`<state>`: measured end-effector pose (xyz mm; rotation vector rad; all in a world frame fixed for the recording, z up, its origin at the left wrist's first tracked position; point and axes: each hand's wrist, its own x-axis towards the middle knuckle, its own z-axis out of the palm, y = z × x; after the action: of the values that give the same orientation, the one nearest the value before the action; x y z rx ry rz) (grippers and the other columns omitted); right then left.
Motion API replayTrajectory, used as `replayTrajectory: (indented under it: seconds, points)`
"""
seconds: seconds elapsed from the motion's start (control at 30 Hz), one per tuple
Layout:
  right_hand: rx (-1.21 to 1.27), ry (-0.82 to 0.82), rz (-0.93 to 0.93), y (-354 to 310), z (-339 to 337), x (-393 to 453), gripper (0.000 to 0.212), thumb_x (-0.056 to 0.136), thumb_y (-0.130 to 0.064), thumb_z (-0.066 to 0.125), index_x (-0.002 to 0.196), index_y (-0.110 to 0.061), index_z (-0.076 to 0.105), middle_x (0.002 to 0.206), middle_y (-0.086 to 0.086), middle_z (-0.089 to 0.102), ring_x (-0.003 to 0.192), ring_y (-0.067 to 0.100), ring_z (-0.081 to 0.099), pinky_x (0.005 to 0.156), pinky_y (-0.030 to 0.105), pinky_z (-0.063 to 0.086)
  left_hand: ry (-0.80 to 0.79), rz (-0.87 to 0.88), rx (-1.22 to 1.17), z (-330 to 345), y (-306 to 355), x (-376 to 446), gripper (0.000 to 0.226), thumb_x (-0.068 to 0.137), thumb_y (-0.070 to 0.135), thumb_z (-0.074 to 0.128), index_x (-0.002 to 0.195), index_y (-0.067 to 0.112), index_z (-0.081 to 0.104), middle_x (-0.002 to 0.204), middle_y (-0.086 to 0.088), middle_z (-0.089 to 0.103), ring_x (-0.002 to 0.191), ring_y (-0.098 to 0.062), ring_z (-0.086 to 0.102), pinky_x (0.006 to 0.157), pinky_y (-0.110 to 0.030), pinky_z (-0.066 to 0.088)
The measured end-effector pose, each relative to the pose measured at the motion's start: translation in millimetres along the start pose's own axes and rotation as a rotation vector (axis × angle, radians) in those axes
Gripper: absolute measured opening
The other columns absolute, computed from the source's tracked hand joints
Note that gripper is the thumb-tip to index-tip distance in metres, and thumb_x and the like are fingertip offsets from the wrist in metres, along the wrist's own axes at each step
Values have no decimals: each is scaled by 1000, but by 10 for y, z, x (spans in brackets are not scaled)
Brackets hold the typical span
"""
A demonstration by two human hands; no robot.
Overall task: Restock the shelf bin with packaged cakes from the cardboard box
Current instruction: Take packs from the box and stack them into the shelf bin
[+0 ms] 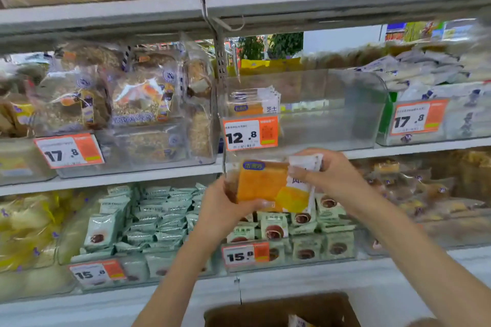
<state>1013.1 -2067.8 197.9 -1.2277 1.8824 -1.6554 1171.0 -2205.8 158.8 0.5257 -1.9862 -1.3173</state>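
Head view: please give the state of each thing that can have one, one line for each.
Packaged cake: held up in front of the shelf, not yet in the bin.
Left hand: grips the cake's lower left edge.
Right hand: pinches the wrapper's white right end.
Clear bin: nearly empty, a few packs upright at its left.
Cardboard box: open, one pack visible inside.

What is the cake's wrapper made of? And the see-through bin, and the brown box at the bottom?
Cake wrapper: looks like thin glossy plastic film, crinkling in both hands. Bin: clear hard plastic, probably acrylic; shelves show through it. Box: matte brown cardboard, by its colour.
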Motion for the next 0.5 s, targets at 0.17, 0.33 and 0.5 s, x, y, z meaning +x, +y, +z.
replayTrajectory:
  seconds: [0.17,0.33,0.5]
  points:
    - [-33,270,-248,-935,-540,716,21,76,-19,76,94,-15,66,76,-7,72,65,0,67,60,16,54,483,532,441,-235,451,741,48,82,56,59,105,15,51,98,4,55,91,-10,50,77,-20,39]
    - [-267,212,-289,-1100,-431,1593,26,78,-19,76,98,-10,62,80,0,64,67,5,59,59,14,49,493,920,1008,36,273,1346,34,96,39,40,100,8,53,94,-9,58,84,-24,48,74,-32,34]
    - [-426,-88,-108,-512,-74,2176,25,72,-20,81,76,-19,57,77,-1,62,72,11,55,66,25,43,640,1006,1166,81,83,1531,33,91,42,44,75,14,51,68,-4,51,61,-25,47,57,-33,25]
